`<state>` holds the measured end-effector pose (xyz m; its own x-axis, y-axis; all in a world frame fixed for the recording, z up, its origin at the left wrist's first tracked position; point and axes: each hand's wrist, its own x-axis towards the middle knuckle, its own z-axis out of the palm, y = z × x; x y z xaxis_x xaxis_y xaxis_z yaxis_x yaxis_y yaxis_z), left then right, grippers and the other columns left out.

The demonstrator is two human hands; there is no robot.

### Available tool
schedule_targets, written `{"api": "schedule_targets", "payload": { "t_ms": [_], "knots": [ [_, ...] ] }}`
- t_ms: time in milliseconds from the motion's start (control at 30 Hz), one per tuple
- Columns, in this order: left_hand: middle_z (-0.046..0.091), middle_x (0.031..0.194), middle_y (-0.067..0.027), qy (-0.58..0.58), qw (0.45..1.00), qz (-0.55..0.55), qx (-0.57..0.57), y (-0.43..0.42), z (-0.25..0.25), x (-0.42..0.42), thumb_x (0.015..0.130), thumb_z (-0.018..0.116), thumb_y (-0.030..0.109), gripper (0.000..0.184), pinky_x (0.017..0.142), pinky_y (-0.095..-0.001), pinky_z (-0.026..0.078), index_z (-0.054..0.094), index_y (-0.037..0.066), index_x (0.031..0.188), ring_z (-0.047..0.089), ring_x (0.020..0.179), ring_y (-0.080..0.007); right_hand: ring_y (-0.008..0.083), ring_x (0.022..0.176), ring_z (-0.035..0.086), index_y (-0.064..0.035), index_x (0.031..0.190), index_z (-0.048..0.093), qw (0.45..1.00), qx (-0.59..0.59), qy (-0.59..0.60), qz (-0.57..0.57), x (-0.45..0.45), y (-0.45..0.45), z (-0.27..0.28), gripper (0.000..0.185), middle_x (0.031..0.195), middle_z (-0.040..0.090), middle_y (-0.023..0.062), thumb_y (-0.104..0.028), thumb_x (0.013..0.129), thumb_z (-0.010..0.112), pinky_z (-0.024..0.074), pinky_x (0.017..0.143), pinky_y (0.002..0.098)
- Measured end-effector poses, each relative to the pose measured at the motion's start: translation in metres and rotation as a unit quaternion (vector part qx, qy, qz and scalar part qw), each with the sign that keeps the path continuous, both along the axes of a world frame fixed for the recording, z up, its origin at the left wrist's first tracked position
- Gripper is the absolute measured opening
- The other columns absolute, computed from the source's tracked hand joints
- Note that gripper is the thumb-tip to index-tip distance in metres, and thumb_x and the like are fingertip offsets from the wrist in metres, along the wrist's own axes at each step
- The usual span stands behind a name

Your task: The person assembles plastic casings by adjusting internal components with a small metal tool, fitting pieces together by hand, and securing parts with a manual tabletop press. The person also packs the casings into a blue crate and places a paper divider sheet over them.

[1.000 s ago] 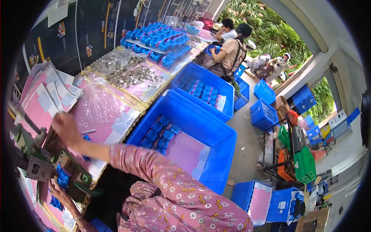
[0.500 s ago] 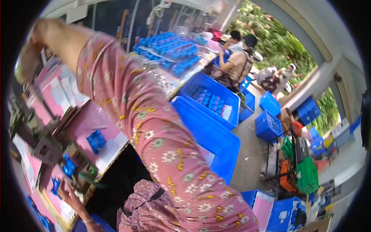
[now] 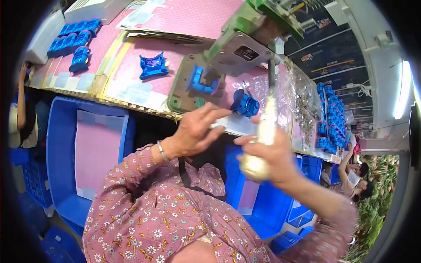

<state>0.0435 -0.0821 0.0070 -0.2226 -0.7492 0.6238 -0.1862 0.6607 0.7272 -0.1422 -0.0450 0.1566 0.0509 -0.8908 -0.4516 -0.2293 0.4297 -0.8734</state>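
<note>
Fingers [image 3: 256,149] around glossy, round-ended lever [image 3: 268,120]

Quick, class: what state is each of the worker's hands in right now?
Left hand: open, fingers loosely bent, nothing visible in it.
Right hand: closed around the lever handle, slightly blurred.

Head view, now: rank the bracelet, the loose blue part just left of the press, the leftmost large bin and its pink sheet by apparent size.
Largest to smallest:
1. Large bin
2. Pink sheet, inside it
3. Loose blue part
4. Bracelet
</note>
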Motion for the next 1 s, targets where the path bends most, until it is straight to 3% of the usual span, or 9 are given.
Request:
{"api": "schedule_targets", "payload": {
  "t_ms": [233, 433, 500, 600, 700, 800, 867, 933, 1000],
  "knots": [
    [0.062, 0.101, -0.0165, 0.075, 0.959, -0.146, -0.231, -0.041, 0.080, -0.065, 0.085, 0.062, 0.029, 0.029, 0.072, -0.0458, 0.048, 0.062, 0.005, 0.100, 0.061, 0.091, -0.0355, 0.0298, 0.121, 0.054, 0.0032, 0.128, 0.052, 0.867, -0.312, 0.302, 0.243, -0.055, 0.016, -0.071, 0.049, 0.129, 0.055, 0.0172, -0.026, 0.090, 0.064, 0.0451, 0.100, 0.0433],
    [0.060, 0.065, -0.0152, -0.054, 0.936, -0.308, -0.161, -0.058, 0.116, -0.092, 0.085, 0.057, 0.039, 0.035, 0.052, -0.0469, 0.042, 0.065, 0.007, 0.074, 0.059, 0.062, -0.0354, 0.0290, 0.114, 0.060, -0.0039, 0.128, 0.055, 0.956, 0.090, 0.156, 0.234, -0.042, 0.004, 0.081, 0.044, 0.125, 0.060, 0.0137, -0.027, 0.091, 0.062, 0.0487, 0.099, 0.0430],
    [0.056, 0.055, -0.0158, -0.189, 0.925, -0.293, -0.154, -0.048, 0.067, -0.081, 0.084, 0.056, 0.045, 0.047, 0.052, -0.0460, 0.044, 0.065, 0.007, 0.057, 0.060, 0.060, -0.0357, 0.0303, 0.118, 0.057, -0.0023, 0.133, 0.048, 0.986, 0.045, 0.089, 0.132, -0.028, 0.015, 0.020, 0.050, 0.130, 0.054, 0.0158, -0.025, 0.090, 0.062, 0.0467, 0.101, 0.0427],
    [0.058, 0.058, -0.0133, -0.084, 0.942, -0.284, -0.159, -0.046, 0.062, -0.085, 0.083, 0.059, 0.046, 0.046, 0.058, -0.0457, 0.046, 0.066, 0.007, 0.059, 0.060, 0.061, -0.0347, 0.0321, 0.124, 0.051, 0.0000, 0.140, 0.038, 0.984, -0.118, 0.085, 0.103, -0.014, 0.015, -0.074, 0.061, 0.138, 0.045, 0.0188, -0.023, 0.089, 0.063, 0.0439, 0.104, 0.0423],
    [0.067, 0.083, -0.0090, -0.075, 0.934, -0.320, -0.140, -0.047, 0.066, -0.081, 0.083, 0.065, 0.037, 0.031, 0.076, -0.0433, 0.047, 0.070, 0.007, 0.075, 0.063, 0.086, -0.0296, 0.0340, 0.130, 0.046, 0.0023, 0.146, 0.028, 0.941, -0.259, 0.148, 0.158, -0.035, 0.013, -0.109, 0.072, 0.146, 0.037, 0.0219, -0.021, 0.088, 0.063, 0.0410, 0.107, 0.0418],
    [0.067, 0.103, -0.0108, 0.133, 0.965, -0.111, -0.195, -0.038, 0.045, -0.059, 0.078, 0.070, 0.026, 0.021, 0.084, -0.0429, 0.045, 0.070, 0.009, 0.091, 0.061, 0.097, -0.0315, 0.0338, 0.133, 0.044, 0.0043, 0.150, 0.024, 0.920, -0.319, 0.197, 0.116, -0.026, 0.009, -0.080, 0.081, 0.148, 0.035, 0.0226, -0.018, 0.082, 0.064, 0.0384, 0.110, 0.0411],
    [0.064, 0.109, -0.0127, 0.070, 0.977, -0.064, -0.193, -0.032, 0.043, -0.032, 0.074, 0.073, 0.017, 0.028, 0.086, -0.0458, 0.045, 0.068, 0.006, 0.099, 0.059, 0.100, -0.0342, 0.0311, 0.130, 0.049, 0.0041, 0.147, 0.036, 0.918, -0.338, 0.205, 0.020, -0.004, 0.005, -0.035, 0.083, 0.141, 0.046, 0.0199, -0.015, 0.073, 0.067, 0.0398, 0.109, 0.0416],
    [0.063, 0.110, -0.0200, -0.010, 0.954, 0.298, -0.032, -0.026, -0.014, 0.022, 0.075, 0.067, 0.004, 0.033, 0.084, -0.0447, 0.050, 0.068, 0.004, 0.108, 0.060, 0.103, -0.0357, 0.0300, 0.127, 0.050, 0.0050, 0.142, 0.040, 0.909, -0.386, 0.143, 0.065, -0.013, -0.016, 0.035, 0.076, 0.136, 0.049, 0.0208, -0.015, 0.074, 0.069, 0.0380, 0.108, 0.0406],
    [0.059, 0.130, -0.0145, 0.068, 0.911, 0.390, 0.111, -0.035, -0.086, 0.079, 0.093, 0.056, 0.010, 0.038, 0.100, -0.0359, 0.045, 0.058, 0.005, 0.131, 0.057, 0.116, -0.0279, 0.0305, 0.123, 0.049, 0.0047, 0.135, 0.042, 0.883, -0.455, 0.113, 0.038, -0.006, -0.054, 0.069, 0.067, 0.130, 0.049, 0.0210, -0.016, 0.077, 0.067, 0.0378, 0.105, 0.0412]
  ]
}}
